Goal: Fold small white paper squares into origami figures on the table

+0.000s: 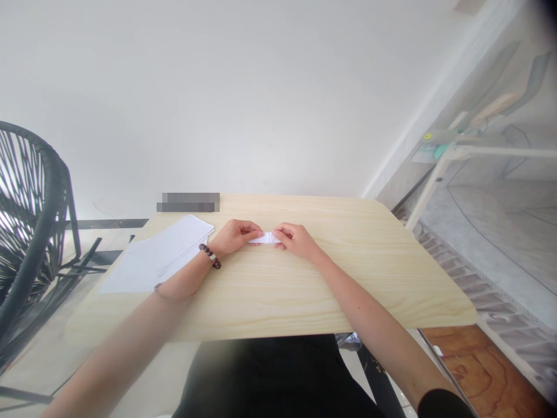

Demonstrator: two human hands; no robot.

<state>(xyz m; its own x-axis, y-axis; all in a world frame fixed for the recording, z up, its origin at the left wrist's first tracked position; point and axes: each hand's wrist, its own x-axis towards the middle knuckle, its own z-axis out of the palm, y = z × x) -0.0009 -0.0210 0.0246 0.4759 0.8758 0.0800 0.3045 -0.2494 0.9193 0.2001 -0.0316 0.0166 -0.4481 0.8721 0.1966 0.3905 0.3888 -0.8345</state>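
A small folded strip of white paper [268, 237] is held between my two hands, over the middle of the table. My left hand [237, 236] pinches its left end with thumb and fingers. At the other end, my right hand [296, 239] grips the strip the same way, thumb on top. Creases show on the short stretch of paper between the thumbs; both ends are hidden by my fingers. A dark beaded bracelet [210, 256] circles my left wrist.
White paper sheets [152, 258] lie at the left of the light wooden table [348, 278], partly under my left forearm. A blurred-out dark object [188, 202] sits at the back left edge. A woven chair [47, 191] stands left; a white metal frame [429, 194] stands right.
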